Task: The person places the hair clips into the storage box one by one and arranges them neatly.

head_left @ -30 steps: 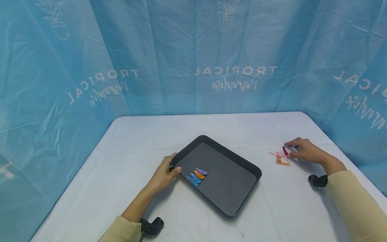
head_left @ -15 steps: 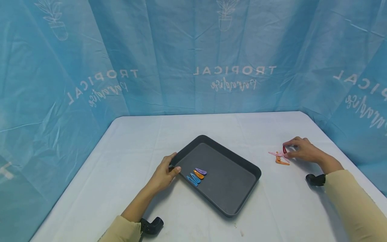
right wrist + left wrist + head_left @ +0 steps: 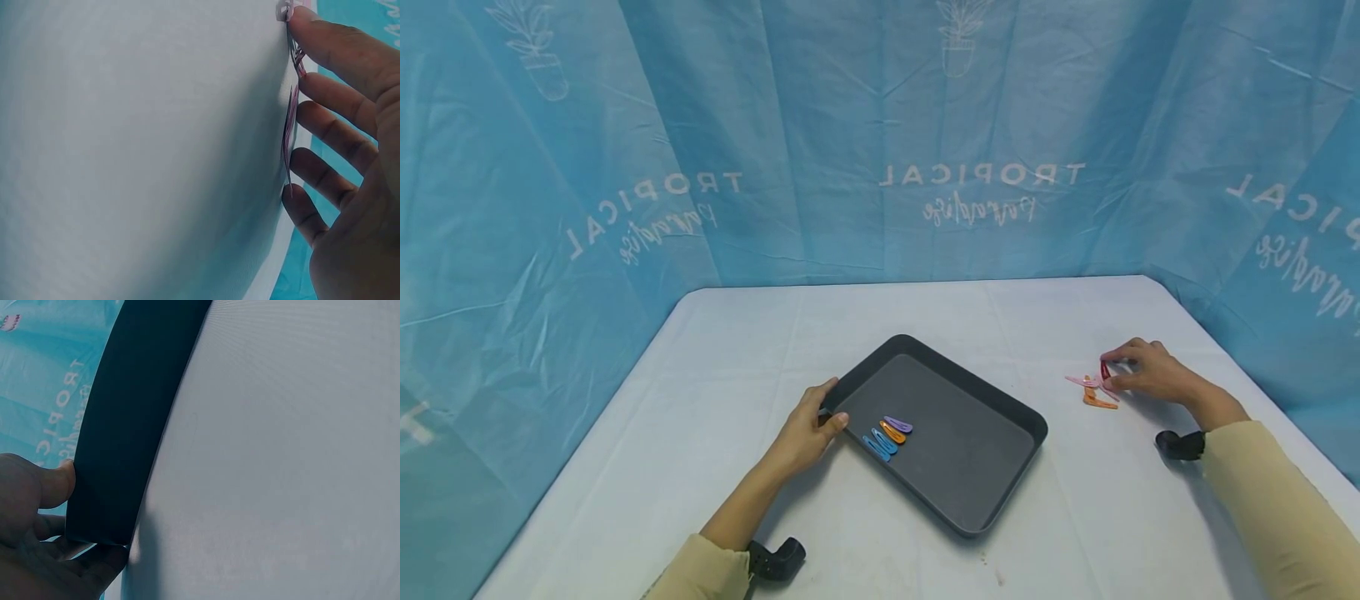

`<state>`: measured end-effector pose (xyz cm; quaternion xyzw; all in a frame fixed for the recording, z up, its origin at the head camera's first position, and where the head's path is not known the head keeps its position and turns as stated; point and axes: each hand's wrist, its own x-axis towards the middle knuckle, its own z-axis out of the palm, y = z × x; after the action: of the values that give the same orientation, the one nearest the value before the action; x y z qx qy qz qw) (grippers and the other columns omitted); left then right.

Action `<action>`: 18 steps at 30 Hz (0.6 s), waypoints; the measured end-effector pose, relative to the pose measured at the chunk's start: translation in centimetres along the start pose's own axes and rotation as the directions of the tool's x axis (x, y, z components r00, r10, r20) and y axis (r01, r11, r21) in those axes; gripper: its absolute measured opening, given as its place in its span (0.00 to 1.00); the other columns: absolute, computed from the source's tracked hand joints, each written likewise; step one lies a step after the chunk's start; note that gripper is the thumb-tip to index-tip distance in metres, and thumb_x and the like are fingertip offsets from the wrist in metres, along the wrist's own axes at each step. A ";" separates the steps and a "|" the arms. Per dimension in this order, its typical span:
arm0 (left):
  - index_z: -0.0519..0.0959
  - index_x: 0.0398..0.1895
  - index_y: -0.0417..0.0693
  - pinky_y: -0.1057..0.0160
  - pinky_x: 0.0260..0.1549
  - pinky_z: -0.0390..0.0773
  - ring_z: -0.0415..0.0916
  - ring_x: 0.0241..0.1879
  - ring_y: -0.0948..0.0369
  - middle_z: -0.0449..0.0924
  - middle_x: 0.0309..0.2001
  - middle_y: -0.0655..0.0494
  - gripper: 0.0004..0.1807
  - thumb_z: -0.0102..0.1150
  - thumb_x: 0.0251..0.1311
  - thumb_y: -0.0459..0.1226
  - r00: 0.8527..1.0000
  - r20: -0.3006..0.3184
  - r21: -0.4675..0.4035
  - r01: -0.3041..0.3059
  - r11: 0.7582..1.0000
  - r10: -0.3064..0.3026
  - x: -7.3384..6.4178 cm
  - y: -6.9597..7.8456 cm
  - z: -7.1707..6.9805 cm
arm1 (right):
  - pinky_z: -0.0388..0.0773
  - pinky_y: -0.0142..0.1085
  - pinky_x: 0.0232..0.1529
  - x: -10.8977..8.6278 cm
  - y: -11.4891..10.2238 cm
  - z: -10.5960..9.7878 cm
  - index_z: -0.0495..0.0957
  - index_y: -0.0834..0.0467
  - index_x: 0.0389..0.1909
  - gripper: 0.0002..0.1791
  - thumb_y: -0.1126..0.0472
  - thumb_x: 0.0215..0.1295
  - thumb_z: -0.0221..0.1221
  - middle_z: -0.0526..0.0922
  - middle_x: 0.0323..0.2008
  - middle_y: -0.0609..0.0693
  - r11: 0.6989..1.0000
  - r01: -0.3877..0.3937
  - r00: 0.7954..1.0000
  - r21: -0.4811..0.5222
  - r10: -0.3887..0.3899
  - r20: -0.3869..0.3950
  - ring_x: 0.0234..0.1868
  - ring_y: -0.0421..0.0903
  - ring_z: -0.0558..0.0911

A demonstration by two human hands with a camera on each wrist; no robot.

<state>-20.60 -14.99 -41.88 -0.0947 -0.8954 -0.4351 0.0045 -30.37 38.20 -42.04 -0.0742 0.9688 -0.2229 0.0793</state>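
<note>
My left hand (image 3: 803,432) grips the left corner of a dark grey rectangular tray (image 3: 977,400). In the left wrist view, the thumb (image 3: 56,484) lies at the rim of the tray (image 3: 125,425) and the other fingers are around its corner. Inside the tray lie two blue snap hair clips (image 3: 880,444), an orange one (image 3: 893,432) and a purple one (image 3: 898,425). At the right, my right hand (image 3: 1153,372) pinches a red hair clip (image 3: 1105,369) between thumb and fingers. Pink hair clips (image 3: 1082,382) and orange hair clips (image 3: 1101,403) lie close by, overlapping.
A white cloth covers the table (image 3: 752,350). Blue printed curtains (image 3: 820,150) hang behind it and along both sides. Black wrist cameras (image 3: 777,560) stick out from both forearms, low over the cloth.
The right hand and forearm have shifted slightly left, and the red clip has moved a little with the fingertips. The left hand and the tray have stayed in place.
</note>
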 end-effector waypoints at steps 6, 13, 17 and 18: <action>0.56 0.71 0.40 0.41 0.62 0.65 0.61 0.66 0.41 0.61 0.66 0.36 0.34 0.54 0.64 0.37 1.000 0.002 -0.005 -0.010 1.000 0.010 -0.1 0.0 0.0 | 0.70 0.62 0.49 0.0 0.2 0.1 0.73 0.63 0.58 0.34 0.47 0.53 0.66 0.67 0.57 0.65 1.000 -0.007 1.000 0.006 0.007 -0.004 0.55 0.63 0.60; 0.56 0.71 0.41 0.42 0.63 0.64 0.61 0.66 0.42 0.61 0.66 0.37 0.33 0.54 0.64 0.37 1.000 0.003 -0.010 -0.010 1.000 0.010 -0.1 -0.1 0.0 | 0.69 0.62 0.52 -0.4 -0.2 -0.2 0.70 0.64 0.60 0.35 0.48 0.56 0.64 0.69 0.56 0.66 0.999 0.030 0.999 0.027 -0.030 -0.019 0.57 0.64 0.62; 0.56 0.71 0.41 0.42 0.62 0.64 0.62 0.66 0.42 0.61 0.67 0.38 0.34 0.54 0.65 0.37 1.000 0.004 -0.008 0.001 1.000 -0.001 -0.1 -0.1 0.0 | 0.70 0.62 0.52 -0.5 -1.2 -0.8 0.69 0.62 0.61 0.35 0.46 0.57 0.64 0.69 0.57 0.65 0.999 0.045 0.999 0.028 -0.045 -0.026 0.59 0.64 0.62; 0.56 0.71 0.42 0.42 0.63 0.64 0.61 0.66 0.42 0.60 0.67 0.38 0.34 0.54 0.65 0.37 1.000 0.005 -0.009 0.004 1.000 -0.004 -0.1 -0.1 -0.1 | 0.70 0.62 0.52 -0.5 -1.5 -0.9 0.69 0.61 0.61 0.35 0.47 0.57 0.64 0.70 0.57 0.64 0.998 0.053 0.998 0.024 -0.052 -0.031 0.59 0.64 0.62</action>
<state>-20.52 -15.13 -41.94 -0.0940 -0.8935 -0.4391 0.0013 -29.89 37.29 -40.52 -0.0951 0.9647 -0.2382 0.0597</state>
